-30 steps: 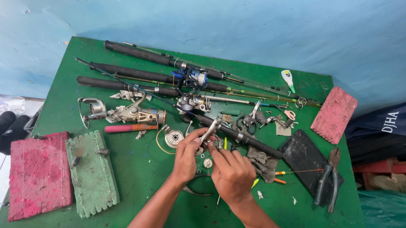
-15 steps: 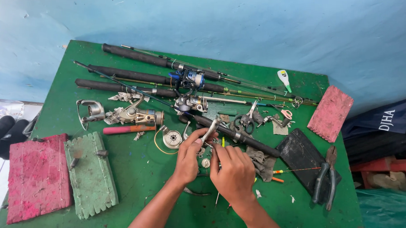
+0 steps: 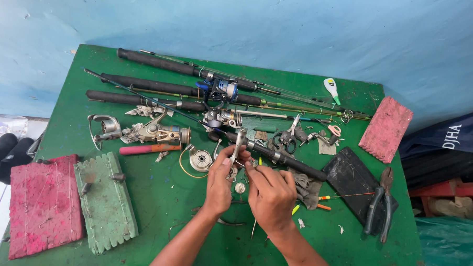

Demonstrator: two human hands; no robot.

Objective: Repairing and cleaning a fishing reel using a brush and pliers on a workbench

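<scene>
Closing the left hand [image 3: 219, 187] narrowly, fingertips up, on the silver reel arm [image 3: 238, 143] at twelve o'clock, and pinching with the right hand [image 3: 270, 198] at something tiny just beside it, too small for telling what. Working right over the black-gripped rod [image 3: 288, 163], lying slantwise from eleven to three o'clock of the hands on the green table [image 3: 181, 210]. Keeping a small round silver part [image 3: 240, 187] loose between the two wrists, and a silver spool [image 3: 200, 160] with a loop of yellow line at ten o'clock. Probably risking most here: letting the tiny pinched piece slip and losing it among the clutter, or nudging the round part off with a wrist while turning. Possibly also snagging fingers or line on the yellow and orange float [image 3: 323, 198] at three o'clock, near the grey cloth [image 3: 308, 185]. Farther out, passing a dismantled reel [image 3: 160, 133] and a pink-handled tool [image 3: 149, 149] at ten o'clock, a green foam board [image 3: 105, 202] and a pink foam block [image 3: 44, 205] at nine, pliers [image 3: 380, 198] on a black pad [image 3: 352, 184] at three. Judging any sharp tug on the reel arm as likely dragging the rod into the neighbouring parts and scattering them.
</scene>
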